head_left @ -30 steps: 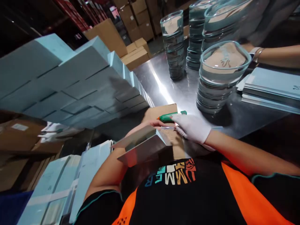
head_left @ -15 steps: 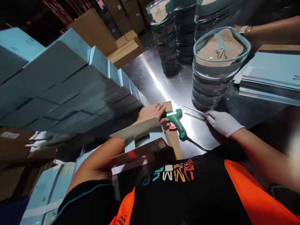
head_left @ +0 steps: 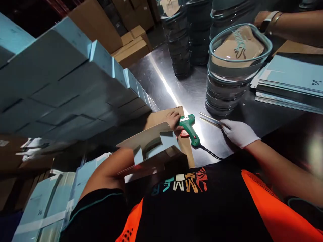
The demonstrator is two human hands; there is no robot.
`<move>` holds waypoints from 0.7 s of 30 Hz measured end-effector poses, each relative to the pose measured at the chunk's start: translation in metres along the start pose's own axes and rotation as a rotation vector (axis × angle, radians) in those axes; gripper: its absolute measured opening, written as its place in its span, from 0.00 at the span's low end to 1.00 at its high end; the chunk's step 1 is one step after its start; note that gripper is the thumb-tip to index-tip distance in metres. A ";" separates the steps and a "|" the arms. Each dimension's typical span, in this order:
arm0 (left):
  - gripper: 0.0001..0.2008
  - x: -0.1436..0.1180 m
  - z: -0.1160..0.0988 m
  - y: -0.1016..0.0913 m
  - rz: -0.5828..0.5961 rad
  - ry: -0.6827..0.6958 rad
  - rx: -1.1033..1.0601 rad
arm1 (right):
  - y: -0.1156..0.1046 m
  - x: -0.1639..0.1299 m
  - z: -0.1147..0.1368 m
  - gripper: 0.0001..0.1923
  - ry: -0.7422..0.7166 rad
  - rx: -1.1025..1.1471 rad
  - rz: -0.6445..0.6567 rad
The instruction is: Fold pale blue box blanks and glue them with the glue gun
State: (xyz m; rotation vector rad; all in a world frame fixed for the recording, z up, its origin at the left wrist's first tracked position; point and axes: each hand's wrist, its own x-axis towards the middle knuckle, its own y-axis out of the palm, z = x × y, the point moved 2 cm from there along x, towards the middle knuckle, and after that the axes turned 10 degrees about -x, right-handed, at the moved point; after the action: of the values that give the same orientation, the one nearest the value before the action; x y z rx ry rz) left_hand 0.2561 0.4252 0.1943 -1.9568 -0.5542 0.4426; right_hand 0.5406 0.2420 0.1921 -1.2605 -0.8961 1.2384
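Observation:
A green glue gun (head_left: 189, 129) lies on a brown cardboard sheet (head_left: 161, 117) on the steel table (head_left: 176, 87). My left hand (head_left: 174, 120) rests beside the gun's nozzle end and touches it. A part-folded light blue box (head_left: 151, 148) sits against my left forearm. My right hand (head_left: 238, 132), in a white glove, lies on the table with its fingertips closed on clear glue sticks (head_left: 210, 120).
Stacked light blue boxes (head_left: 63, 77) wall off the left. Stacks of glass bowls (head_left: 232, 67) stand ahead, flat blue sheets (head_left: 290, 84) at right. Another person's arm (head_left: 290, 18) reaches in at top right. Brown cartons (head_left: 126, 43) stand beyond the table.
My right hand let go of the glue gun, which now lies on the cardboard, and moved right to the glue sticks. My left hand stayed at the gun's nozzle.

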 end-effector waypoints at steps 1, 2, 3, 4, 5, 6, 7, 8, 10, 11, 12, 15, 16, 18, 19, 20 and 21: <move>0.29 0.004 0.002 0.000 0.020 0.004 -0.017 | 0.000 0.000 0.001 0.25 -0.011 -0.003 0.003; 0.28 0.006 0.004 0.000 0.033 0.003 -0.033 | 0.000 0.000 0.001 0.25 -0.028 0.001 0.006; 0.28 0.007 0.005 -0.001 0.037 -0.003 -0.046 | 0.000 0.000 0.000 0.24 -0.044 0.011 0.004; 0.29 0.006 0.005 -0.003 0.034 -0.010 -0.057 | 0.000 -0.001 0.000 0.23 -0.064 0.030 -0.004; 0.30 0.003 0.004 -0.005 0.024 -0.016 -0.063 | 0.000 -0.003 -0.001 0.22 -0.088 0.057 -0.021; 0.31 -0.001 0.002 -0.007 0.011 -0.019 -0.066 | 0.000 -0.005 -0.003 0.22 -0.116 0.095 -0.051; 0.32 -0.006 -0.002 -0.009 -0.005 -0.020 -0.068 | -0.001 -0.008 -0.004 0.21 -0.148 0.138 -0.093; 0.31 -0.012 -0.007 -0.011 -0.025 -0.019 -0.066 | -0.002 -0.012 -0.005 0.21 -0.176 0.180 -0.142; 0.29 -0.023 -0.018 -0.015 -0.080 -0.006 -0.045 | -0.006 -0.020 -0.008 0.21 -0.204 0.239 -0.257; 0.28 -0.028 -0.024 -0.017 -0.112 0.006 -0.022 | -0.010 -0.024 -0.009 0.22 -0.207 0.245 -0.311; 0.27 -0.033 -0.030 -0.020 -0.143 0.024 0.008 | -0.013 -0.029 -0.010 0.22 -0.217 0.236 -0.356; 0.25 -0.044 -0.048 -0.026 -0.200 0.103 0.109 | -0.023 -0.042 -0.012 0.21 -0.294 0.125 -0.434; 0.25 -0.047 -0.053 -0.028 -0.207 0.130 0.135 | -0.026 -0.045 -0.013 0.20 -0.321 0.075 -0.454; 0.26 -0.052 -0.061 -0.031 -0.219 0.178 0.173 | -0.030 -0.052 -0.016 0.19 -0.348 -0.004 -0.511; 0.26 -0.055 -0.063 -0.032 -0.228 0.195 0.187 | -0.031 -0.055 -0.018 0.19 -0.344 -0.026 -0.538; 0.26 -0.057 -0.065 -0.032 -0.239 0.208 0.198 | -0.033 -0.058 -0.019 0.18 -0.329 -0.037 -0.556; 0.26 -0.058 -0.066 -0.033 -0.250 0.215 0.206 | -0.034 -0.060 -0.020 0.18 -0.306 -0.040 -0.562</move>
State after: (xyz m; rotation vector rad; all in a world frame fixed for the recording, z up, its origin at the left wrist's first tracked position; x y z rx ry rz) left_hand 0.2370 0.3562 0.2555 -1.6866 -0.5808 0.1239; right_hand 0.5563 0.1838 0.2305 -0.7715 -1.3893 0.9684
